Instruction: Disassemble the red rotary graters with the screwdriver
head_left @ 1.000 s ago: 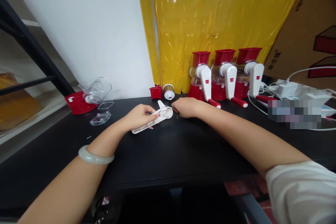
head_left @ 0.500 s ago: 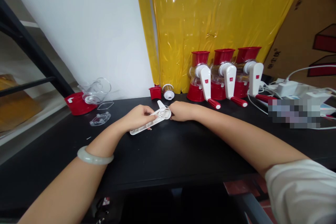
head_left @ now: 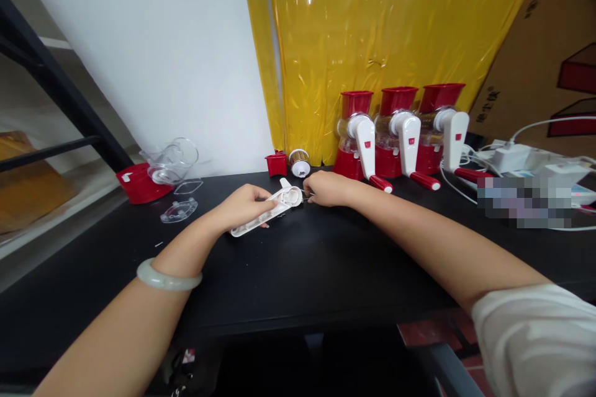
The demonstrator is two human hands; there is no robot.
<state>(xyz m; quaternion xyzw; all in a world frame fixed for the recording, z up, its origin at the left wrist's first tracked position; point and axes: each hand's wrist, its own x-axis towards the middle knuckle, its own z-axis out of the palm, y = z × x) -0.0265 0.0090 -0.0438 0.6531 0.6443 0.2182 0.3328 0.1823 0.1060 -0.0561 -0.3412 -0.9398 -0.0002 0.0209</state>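
Black surface (head_left: 326, 267), white panel (head_left: 158, 49) and yellow sheeting (head_left: 367, 25) behind: the left hand (head_left: 244, 206) clasps a white crank (head_left: 287, 198); the right hand (head_left: 327, 189) curls beside it, hold unclear!

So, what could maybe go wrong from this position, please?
The white part might slip or twist: only the left hand clearly grips it, while the right hand is close to its round end. The clear flat piece appears near the left forearm, so it could be knocked.

This looks like a workshop — three matching graters (head_left: 410, 139), shelving (head_left: 69, 90), a carton (head_left: 521, 77).
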